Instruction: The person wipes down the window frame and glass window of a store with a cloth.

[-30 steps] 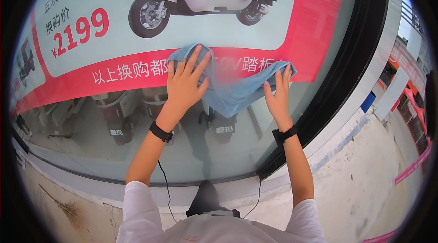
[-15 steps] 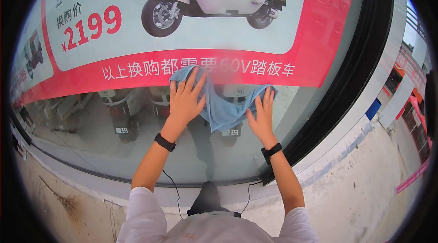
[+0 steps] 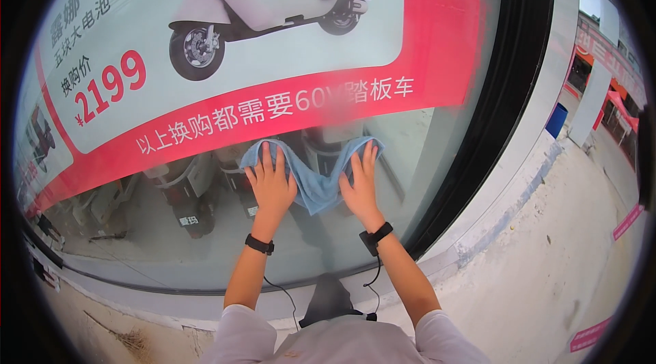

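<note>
A light blue cloth (image 3: 315, 190) lies against a large glass window (image 3: 287, 265), just under the red lower band of a poster. My left hand (image 3: 272, 186) presses the cloth's left end to the pane, palm down with fingers spread. At the other end, my right hand (image 3: 361, 188) holds the cloth against the glass, its fingers pointing up. Between the hands the cloth sags in a V-shaped fold. Both wrists carry black bands, and a thin cable runs down from each.
The poster (image 3: 437, 77) with a pale scooter fills the upper pane. Parked scooters (image 3: 186, 193) show behind the glass. A thick black window frame (image 3: 492, 132) borders the right side, beside concrete ground (image 3: 519, 282). A blue bin (image 3: 557, 120) stands farther right.
Both hands have brought the cloth down off the poster's red band and moved closer together. The view has turned, so the poster sits farther left and tilted.
</note>
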`<state>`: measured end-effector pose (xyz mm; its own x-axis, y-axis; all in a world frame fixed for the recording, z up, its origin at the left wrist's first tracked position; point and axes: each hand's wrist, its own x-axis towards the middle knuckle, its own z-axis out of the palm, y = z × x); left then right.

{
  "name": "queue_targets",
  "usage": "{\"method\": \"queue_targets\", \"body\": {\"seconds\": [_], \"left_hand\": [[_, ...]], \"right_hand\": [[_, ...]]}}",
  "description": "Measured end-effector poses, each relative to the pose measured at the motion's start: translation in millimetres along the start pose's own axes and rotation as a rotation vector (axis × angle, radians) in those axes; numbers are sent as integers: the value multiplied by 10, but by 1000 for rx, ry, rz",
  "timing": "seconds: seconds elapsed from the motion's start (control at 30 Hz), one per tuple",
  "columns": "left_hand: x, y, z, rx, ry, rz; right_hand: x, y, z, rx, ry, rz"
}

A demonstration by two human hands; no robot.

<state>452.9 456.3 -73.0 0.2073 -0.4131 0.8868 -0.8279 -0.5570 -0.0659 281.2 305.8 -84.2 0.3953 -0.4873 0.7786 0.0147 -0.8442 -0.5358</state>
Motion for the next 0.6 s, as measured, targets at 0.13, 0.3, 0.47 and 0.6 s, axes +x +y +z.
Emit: {"method": "queue_targets", "body": {"seconds": [0.13,0.3,0.47,0.6], "left_hand": [[-217,-206,-7,43,-32,52],[-52,-186,-120,52,-67,14],[-148,3,-31,15,-109,-209],[-561,33,290,20,-44,-281]], "right_hand": [[-181,116,74,51,-39,61],[235,111,-261,54,28,20],[134,66,-167,22,65,5],[-633,373,270,-12,2,60]]}}
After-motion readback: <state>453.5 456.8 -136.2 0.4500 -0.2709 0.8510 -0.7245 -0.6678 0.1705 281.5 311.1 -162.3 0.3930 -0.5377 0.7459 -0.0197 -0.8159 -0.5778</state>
